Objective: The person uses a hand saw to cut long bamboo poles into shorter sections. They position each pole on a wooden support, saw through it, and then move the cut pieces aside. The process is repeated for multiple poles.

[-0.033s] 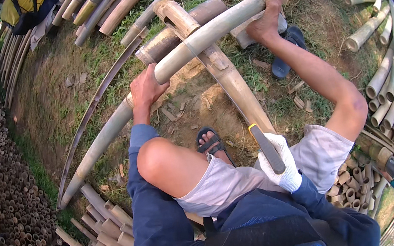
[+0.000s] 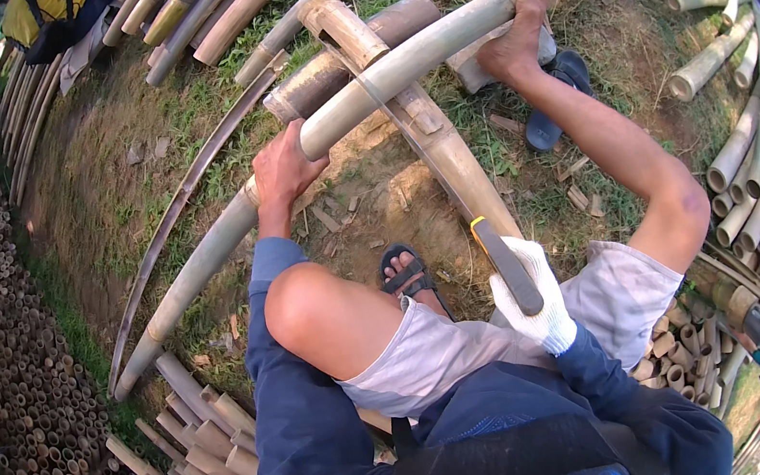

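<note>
A long pale-green bamboo pole [image 2: 419, 62] lies slantwise across a bamboo stand [image 2: 454, 154] and a thick, darker bamboo piece [image 2: 311, 90]. My bare left hand [image 2: 285, 171] is wrapped round the pole, left of the stand. In a white knitted glove, my right hand [image 2: 528, 289] grips the grey handle of a handsaw [image 2: 507, 263] with a yellow collar. The saw's thin blade runs up along the stand, and its far part meets the pole where they cross. My bare right foot [image 2: 515, 39] presses on the pole farther right, toes over it.
Cut bamboo lengths [image 2: 216, 455] are piled at lower left, beside a large stack seen end-on [image 2: 13, 357]. More poles [image 2: 748, 157] lie along the right. A split bamboo strip [image 2: 172, 208] curves at left. A loose sandal [image 2: 555, 101] lies near my raised foot; my other foot wears a sandal [image 2: 413, 277].
My right hand has pushed the saw slightly forward, away from my body. My left hand, foot and the pole stay nearly where they were.
</note>
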### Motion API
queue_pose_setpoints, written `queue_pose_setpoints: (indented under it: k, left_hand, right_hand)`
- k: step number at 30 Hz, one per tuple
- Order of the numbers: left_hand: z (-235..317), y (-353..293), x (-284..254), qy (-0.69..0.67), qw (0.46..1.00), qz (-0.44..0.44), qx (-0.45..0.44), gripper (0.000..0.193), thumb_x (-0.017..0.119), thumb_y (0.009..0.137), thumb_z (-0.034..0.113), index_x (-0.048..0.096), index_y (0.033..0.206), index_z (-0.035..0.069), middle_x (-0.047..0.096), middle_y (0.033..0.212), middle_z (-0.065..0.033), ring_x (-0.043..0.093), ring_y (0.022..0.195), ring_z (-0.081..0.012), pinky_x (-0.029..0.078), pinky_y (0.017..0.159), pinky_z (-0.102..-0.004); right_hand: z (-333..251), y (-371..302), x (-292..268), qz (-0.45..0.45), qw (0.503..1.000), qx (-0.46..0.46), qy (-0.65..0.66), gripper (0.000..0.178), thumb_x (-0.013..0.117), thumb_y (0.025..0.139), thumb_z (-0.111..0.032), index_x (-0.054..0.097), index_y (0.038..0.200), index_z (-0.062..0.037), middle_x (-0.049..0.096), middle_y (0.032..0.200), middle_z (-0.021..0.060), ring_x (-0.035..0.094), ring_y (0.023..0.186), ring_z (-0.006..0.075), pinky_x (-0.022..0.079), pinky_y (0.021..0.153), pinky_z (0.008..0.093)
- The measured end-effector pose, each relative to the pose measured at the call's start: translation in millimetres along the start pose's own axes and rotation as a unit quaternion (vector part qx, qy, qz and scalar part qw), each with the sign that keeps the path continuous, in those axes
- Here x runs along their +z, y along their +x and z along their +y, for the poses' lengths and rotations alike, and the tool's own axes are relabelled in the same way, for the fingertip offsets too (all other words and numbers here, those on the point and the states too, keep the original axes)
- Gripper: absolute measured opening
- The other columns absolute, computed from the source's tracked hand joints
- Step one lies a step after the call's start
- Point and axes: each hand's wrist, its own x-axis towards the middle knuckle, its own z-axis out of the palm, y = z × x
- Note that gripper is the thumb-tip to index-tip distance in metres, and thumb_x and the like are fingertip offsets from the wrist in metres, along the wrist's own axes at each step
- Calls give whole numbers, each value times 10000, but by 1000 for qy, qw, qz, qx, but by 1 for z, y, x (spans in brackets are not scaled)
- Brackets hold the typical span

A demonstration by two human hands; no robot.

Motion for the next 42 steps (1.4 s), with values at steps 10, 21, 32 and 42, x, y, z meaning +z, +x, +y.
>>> queue_pose_setpoints:
  k: [10, 21, 32, 42]
  left_hand:
    - [-1, 18, -5, 30, 999, -19, -10, 723, 832, 821, 476, 663, 1463, 188, 816, 1208, -181, 787, 1108, -370, 605, 980, -507]
    - [2, 14, 5, 41, 999, -3, -23, 752, 855, 815, 498, 664, 1472, 185, 813, 1234, -171, 787, 1110, -370, 608, 980, -501]
    - [4, 21, -3, 53, 997, -56, -27, 791, 866, 772, 510, 666, 1466, 187, 825, 1157, -202, 796, 1063, -392, 615, 969, -527]
    - [-9, 37, -5, 60, 995, -71, -27, 836, 895, 735, 517, 680, 1475, 192, 824, 1168, -219, 797, 1076, -415, 625, 972, -524]
  right_hand:
    - [21, 46, 34, 23, 999, -21, 21, 591, 790, 936, 7, 587, 1491, 2, 653, 1376, 180, 691, 1259, 298, 539, 1086, 372]
    - [22, 92, 45, 38, 995, -1, 89, 503, 728, 983, 12, 588, 1463, -45, 670, 1331, 114, 681, 1212, 196, 535, 1062, 320]
    - [14, -34, 4, 50, 996, 54, 52, 571, 771, 906, 46, 615, 1450, -29, 706, 1276, 178, 741, 1144, 295, 582, 979, 367]
    - [29, 204, 101, 95, 993, -40, 65, 532, 783, 968, -193, 563, 1451, -151, 706, 1329, 209, 727, 1172, 454, 616, 983, 503]
